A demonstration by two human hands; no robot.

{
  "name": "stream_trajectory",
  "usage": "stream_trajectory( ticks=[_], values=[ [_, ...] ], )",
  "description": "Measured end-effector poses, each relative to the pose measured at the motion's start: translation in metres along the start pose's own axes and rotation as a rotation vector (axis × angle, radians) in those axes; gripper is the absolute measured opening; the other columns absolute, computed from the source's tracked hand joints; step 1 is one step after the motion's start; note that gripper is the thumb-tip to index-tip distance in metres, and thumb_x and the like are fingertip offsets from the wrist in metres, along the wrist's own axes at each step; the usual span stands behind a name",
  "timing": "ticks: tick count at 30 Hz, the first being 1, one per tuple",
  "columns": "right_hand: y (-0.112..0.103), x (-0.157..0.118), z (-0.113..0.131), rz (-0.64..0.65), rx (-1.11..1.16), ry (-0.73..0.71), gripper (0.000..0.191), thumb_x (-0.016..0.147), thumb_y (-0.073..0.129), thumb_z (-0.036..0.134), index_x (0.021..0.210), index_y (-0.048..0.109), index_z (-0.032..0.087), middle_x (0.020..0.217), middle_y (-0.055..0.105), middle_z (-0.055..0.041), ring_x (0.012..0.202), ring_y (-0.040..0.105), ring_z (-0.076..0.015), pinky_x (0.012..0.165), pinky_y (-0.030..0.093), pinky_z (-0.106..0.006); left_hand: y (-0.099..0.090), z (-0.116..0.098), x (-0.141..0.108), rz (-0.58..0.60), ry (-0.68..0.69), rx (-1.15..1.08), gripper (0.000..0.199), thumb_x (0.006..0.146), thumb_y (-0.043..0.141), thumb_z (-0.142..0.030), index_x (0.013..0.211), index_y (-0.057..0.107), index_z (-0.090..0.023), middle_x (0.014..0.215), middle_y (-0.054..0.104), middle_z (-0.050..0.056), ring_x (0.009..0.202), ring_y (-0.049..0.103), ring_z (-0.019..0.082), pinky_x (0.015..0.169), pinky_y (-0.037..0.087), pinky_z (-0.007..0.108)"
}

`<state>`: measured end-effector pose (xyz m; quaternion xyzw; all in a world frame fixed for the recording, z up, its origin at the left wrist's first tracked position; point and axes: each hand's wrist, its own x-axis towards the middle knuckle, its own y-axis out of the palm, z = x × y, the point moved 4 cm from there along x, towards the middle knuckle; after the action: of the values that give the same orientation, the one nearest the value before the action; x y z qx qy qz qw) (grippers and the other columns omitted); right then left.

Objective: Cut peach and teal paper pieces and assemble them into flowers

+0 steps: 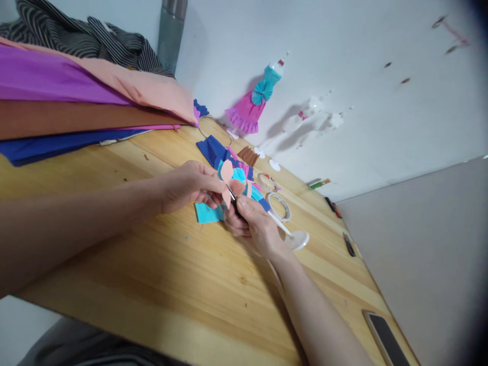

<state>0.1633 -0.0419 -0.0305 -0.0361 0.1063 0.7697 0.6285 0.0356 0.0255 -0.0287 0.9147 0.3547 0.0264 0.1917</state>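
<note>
Pinching of the peach paper [226,171] is recorded between thumb and fingers of the left hand [198,184]; dark-handled scissors [233,194] are gripped in the right hand [259,221], blades towards the paper. Whether the blades are parted cannot be told. For a clean edge, it is judged, the paper should be steadied close to the blades, fingertips kept out of their line, and the thin sheet turned rather than the scissors twisted. Just below the left-hand grip, turquoise paper [208,214] is found. Beside the right-hand grip, a white stand [299,240] could be nudged by the wrist. Beyond both grips, a paper-dressed figure [263,92] is noted.
</note>
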Motion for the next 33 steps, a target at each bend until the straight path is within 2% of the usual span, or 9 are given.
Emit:
stream_trajectory(
  ticks=[6, 20, 28, 33],
  values=[
    [-0.0001, 0.0005, -0.0038, -0.001, 0.029, -0.020, 0.039, 0.077, 0.064, 0.053, 0.068, 0.050, 0.017, 0.048, 0.025, 0.0099, 0.041, 0.015, -0.0048, 0.039, 0.009, -0.021, 0.0005, 0.0007, 0.0010, -0.034, -0.036, 0.019, 0.011, 0.068, 0.067, -0.017, 0.060, 0.067, -0.009, 0.062, 0.066, 0.007, 0.058, 0.055, 0.010, 0.061, 0.045, 0.024],
    [0.0002, 0.0024, -0.0069, -0.026, 0.005, -0.024, 0.040, 0.076, 0.063, 0.054, 0.069, 0.046, 0.019, 0.049, 0.024, 0.0103, 0.041, 0.015, -0.0051, 0.039, 0.009, -0.021, 0.0042, 0.0003, -0.0038, -0.092, -0.045, 0.075, 0.012, 0.075, 0.061, -0.015, 0.069, 0.067, -0.006, 0.063, 0.064, 0.005, 0.060, 0.054, 0.009, 0.066, 0.043, 0.025],
    [0.0009, 0.0016, -0.0036, -0.017, -0.029, 0.001, 0.044, 0.074, 0.064, 0.058, 0.065, 0.046, 0.019, 0.047, 0.023, 0.0106, 0.041, 0.014, -0.0051, 0.038, 0.009, -0.021, 0.0075, 0.0012, -0.0057, -0.016, -0.075, 0.031, 0.014, 0.074, 0.060, -0.014, 0.066, 0.066, -0.005, 0.065, 0.066, 0.008, 0.061, 0.053, 0.010, 0.065, 0.042, 0.024],
    [0.0009, 0.0017, -0.0046, -0.016, -0.024, 0.000, 0.043, 0.074, 0.064, 0.058, 0.069, 0.045, 0.020, 0.048, 0.023, 0.0110, 0.041, 0.013, -0.0049, 0.037, 0.009, -0.020, 0.0089, -0.0012, -0.0060, -0.011, -0.100, 0.023, 0.016, 0.075, 0.056, -0.012, 0.066, 0.066, -0.005, 0.067, 0.067, 0.010, 0.061, 0.052, 0.010, 0.064, 0.042, 0.024]
  ],
)
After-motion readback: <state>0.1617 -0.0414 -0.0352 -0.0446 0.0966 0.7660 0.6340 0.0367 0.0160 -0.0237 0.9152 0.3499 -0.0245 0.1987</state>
